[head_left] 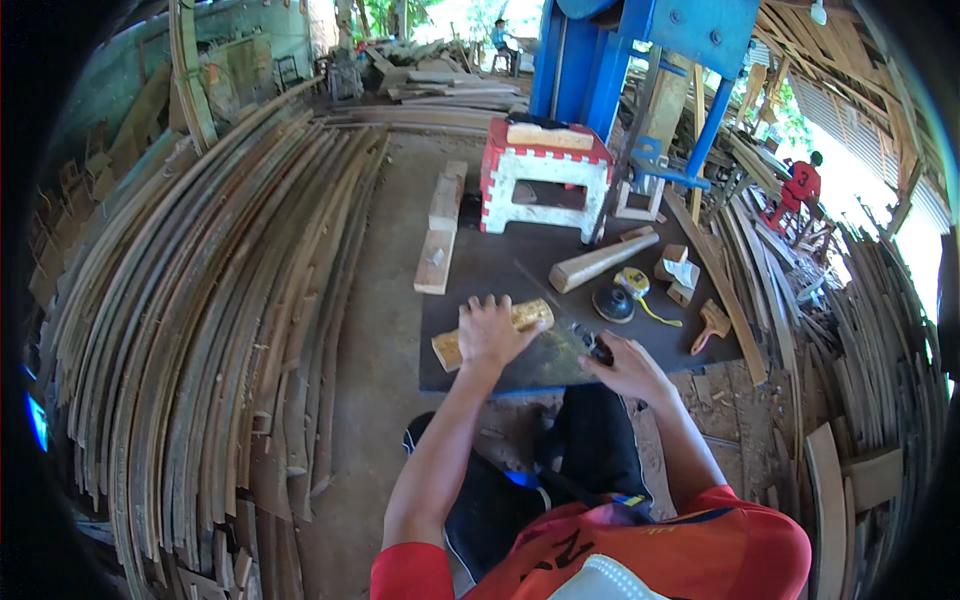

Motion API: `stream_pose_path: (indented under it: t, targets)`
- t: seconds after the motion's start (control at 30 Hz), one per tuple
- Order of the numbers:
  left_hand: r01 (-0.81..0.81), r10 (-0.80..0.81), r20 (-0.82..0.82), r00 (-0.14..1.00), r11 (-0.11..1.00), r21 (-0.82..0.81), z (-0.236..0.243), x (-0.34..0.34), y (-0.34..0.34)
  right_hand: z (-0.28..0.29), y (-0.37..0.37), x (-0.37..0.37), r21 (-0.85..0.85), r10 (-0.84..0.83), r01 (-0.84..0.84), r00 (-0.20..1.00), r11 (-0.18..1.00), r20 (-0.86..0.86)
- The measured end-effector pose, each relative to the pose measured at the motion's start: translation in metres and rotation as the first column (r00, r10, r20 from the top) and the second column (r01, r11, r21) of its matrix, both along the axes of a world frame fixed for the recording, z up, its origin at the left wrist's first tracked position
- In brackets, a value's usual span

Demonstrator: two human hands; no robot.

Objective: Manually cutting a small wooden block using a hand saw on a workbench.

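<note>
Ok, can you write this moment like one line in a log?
left hand: holding wood block | right hand: holding small dark tool | nearby: tape measure, brush, red-and-white stool

Printed at five o'clock, in big black strokes across the wearer's red shirt (690, 555): one bold capital letter, tilted and clear to read, with more dark strokes just beside it toward eight o'clock, too broken up by folds to read. Also carried on the same cloth, out toward three o'clock from that letter: small yellowish marks, too faint to make out. Worn at two o'clock, well apart in the background, on a seated person's red top (803, 180): a single dark digit, readable. Too small to read at three o'clock: any print on the yellow tape measure (632, 280).
</note>
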State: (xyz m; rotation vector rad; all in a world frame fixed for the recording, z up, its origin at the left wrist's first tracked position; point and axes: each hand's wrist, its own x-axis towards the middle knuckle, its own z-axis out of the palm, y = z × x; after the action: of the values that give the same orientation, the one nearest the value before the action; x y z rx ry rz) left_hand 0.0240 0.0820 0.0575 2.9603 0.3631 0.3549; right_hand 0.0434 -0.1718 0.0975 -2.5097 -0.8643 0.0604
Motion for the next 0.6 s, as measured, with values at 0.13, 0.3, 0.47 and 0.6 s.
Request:
stream_pose_path:
  t: [0.13,0.3,0.47,0.6]
  targets:
    - [-0.029,0.028,-0.024,0.999,0.999,-0.041,-0.015,0.003,0.008,0.021,-0.005,-0.002,0.016,-0.134,0.141,0.969,0.990,-0.209]
    - [-0.007,0.007,-0.022,1.000,1.000,0.000,0.003,0.009,0.004,-0.021,-0.010,0.039,0.097,0.059,-0.069,0.993,0.993,0.098]
    - [-0.020,0.021,-0.043,0.999,0.999,0.033,-0.003,0.014,0.002,-0.023,0.012,0.022,0.080,-0.080,0.079,0.997,0.994,0.006]
    - [-0.021,0.022,-0.022,1.000,0.998,0.051,-0.008,0.009,0.000,-0.012,0.014,0.004,-0.032,-0.146,0.146,0.989,0.989,0.011]
